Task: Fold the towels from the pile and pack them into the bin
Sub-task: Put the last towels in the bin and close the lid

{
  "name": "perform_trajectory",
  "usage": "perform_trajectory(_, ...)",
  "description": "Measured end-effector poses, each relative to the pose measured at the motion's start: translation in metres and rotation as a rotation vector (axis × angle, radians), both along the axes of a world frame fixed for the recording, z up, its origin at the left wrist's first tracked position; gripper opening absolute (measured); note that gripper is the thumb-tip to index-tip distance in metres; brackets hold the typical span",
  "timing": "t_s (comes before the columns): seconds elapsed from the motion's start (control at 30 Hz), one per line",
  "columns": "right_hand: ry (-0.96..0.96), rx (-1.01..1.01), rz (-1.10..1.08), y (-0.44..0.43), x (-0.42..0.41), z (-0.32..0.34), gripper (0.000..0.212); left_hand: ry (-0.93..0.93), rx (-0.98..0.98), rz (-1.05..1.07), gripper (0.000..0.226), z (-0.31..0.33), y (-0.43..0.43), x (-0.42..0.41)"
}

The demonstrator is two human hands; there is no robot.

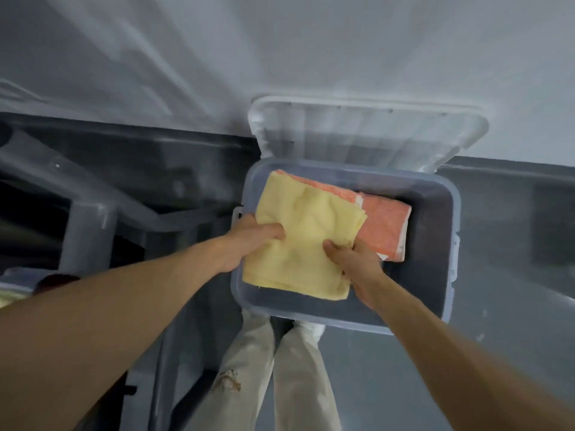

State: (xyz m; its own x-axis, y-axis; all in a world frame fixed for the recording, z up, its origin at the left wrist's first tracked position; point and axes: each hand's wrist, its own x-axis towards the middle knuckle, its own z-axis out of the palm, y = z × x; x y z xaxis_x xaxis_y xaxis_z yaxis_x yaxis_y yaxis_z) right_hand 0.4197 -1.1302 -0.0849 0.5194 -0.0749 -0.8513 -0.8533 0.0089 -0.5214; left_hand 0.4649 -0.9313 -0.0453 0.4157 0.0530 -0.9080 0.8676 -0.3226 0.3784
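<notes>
A folded pale yellow towel (306, 231) hangs over the left half of the grey-blue plastic bin (435, 244) on the floor. My left hand (249, 241) grips the towel's left edge, thumb on top. My right hand (351, 262) grips its near right edge. Under and behind the yellow towel, a folded orange towel (384, 225) lies inside the bin. Part of the orange towel is hidden by the yellow one.
The bin's clear lid (367, 132) leans open against the white wall (280, 42) behind it. A grey metal table frame (90, 222) stands at the left. My legs in light trousers (273, 374) are right in front of the bin. The frame is motion-blurred.
</notes>
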Motion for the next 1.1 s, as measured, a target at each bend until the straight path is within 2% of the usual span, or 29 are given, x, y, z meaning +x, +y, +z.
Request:
perform_trajectory(0.07,-0.008,-0.055,0.051,0.003,0.009,-0.039,0.050,0.004,-0.003,0.022,0.030,-0.040,0.000,0.003)
perform_trajectory(0.17,-0.009,-0.107,0.103,0.007,0.021,-0.089,0.049,0.010,0.019,0.005,0.017,-0.090,0.003,0.008)
perform_trajectory(0.23,-0.024,-0.139,0.103,0.009,0.029,-0.119,0.050,0.013,0.024,-0.009,0.029,-0.121,0.003,0.011)
perform_trajectory(0.37,-0.055,-0.220,0.120,0.007,0.048,-0.167,0.038,-0.002,0.005,-0.007,0.022,-0.176,-0.001,0.021)
perform_trajectory(0.5,-0.082,-0.313,0.183,-0.002,0.066,-0.198,0.041,0.044,-0.015,-0.014,0.038,-0.212,-0.008,0.042)
perform_trajectory(0.57,-0.071,-0.324,0.198,-0.002,0.071,-0.212,0.045,0.074,-0.034,-0.031,0.056,-0.225,-0.009,0.050)
perform_trajectory(0.63,-0.041,-0.302,0.196,0.001,0.071,-0.225,0.047,0.086,-0.019,-0.028,0.064,-0.237,-0.008,0.052)
perform_trajectory(0.77,0.006,-0.257,0.193,0.010,0.068,-0.236,0.046,0.083,0.025,0.063,0.054,-0.251,-0.005,0.049)
perform_trajectory(1.0,0.044,-0.291,0.205,0.016,0.067,-0.225,0.071,0.037,0.038,0.079,0.051,-0.237,-0.005,0.045)
perform_trajectory(1.1,0.049,-0.318,0.208,0.017,0.065,-0.208,0.066,0.009,0.050,0.065,0.047,-0.217,-0.005,0.041)
